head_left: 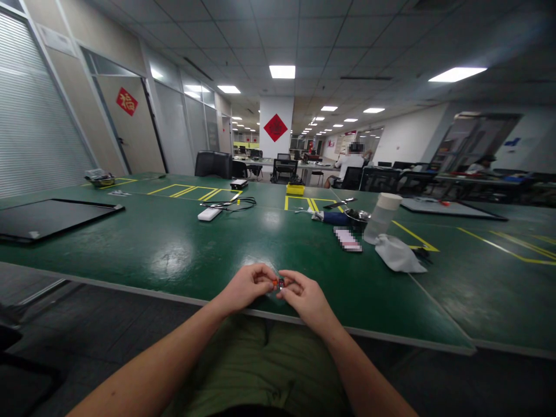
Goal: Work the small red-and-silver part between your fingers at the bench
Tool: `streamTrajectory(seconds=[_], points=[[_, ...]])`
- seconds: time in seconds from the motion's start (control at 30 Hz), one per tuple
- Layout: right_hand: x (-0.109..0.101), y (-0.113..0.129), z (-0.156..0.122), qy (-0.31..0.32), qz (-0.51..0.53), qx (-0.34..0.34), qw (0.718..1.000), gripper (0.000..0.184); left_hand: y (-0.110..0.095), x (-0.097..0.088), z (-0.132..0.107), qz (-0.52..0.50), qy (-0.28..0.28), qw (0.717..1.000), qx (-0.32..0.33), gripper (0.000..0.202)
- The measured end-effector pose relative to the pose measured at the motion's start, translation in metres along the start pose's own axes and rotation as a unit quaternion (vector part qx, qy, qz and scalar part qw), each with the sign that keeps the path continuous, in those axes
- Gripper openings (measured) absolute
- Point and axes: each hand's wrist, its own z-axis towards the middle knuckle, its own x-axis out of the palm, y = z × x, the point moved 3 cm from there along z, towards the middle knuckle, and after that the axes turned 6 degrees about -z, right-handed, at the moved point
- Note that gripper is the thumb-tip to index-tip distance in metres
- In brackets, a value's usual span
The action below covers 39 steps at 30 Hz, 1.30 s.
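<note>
Head view, left hand (245, 286) and right hand (304, 295) meeting over table edge (174, 295), each grip pinching small orange part (278, 282)

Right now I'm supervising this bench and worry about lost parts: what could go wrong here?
The left hand and right hand pinch a small orange-and-dark part right at the near table edge; if it slips, it could drop to the lap or floor. The part is tiny and largely covered by fingers, so the grip may be insecure.

glossy green table (174, 243), crumpled white cloth (397, 253), translucent plastic bottle (382, 217)
</note>
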Motion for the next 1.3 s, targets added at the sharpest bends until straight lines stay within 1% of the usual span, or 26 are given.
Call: streamTrajectory(seconds=[0.7,1.0,1.13,1.3], points=[[-0.0003,0.0040,-0.0008,0.000,0.001,-0.009,1.000,0.034,-0.0006,-0.0005,0.0001,0.015,-0.004,1.000,0.000,0.017],[-0.0011,0.0081,-0.0003,-0.001,-0.026,-0.039,0.999,0.025,0.0007,-0.0001,0.0007,0.018,-0.005,1.000,0.003,0.016],[-0.0026,0.0040,0.0001,-0.013,-0.048,-0.013,0.999,0.028,0.0016,-0.0013,0.0013,0.009,-0.009,1.000,0.000,0.020],[-0.0021,-0.0009,0.0015,-0.017,-0.050,0.005,0.999,0.029,-0.0005,-0.0015,0.0016,0.035,-0.006,0.999,0.003,0.019]])
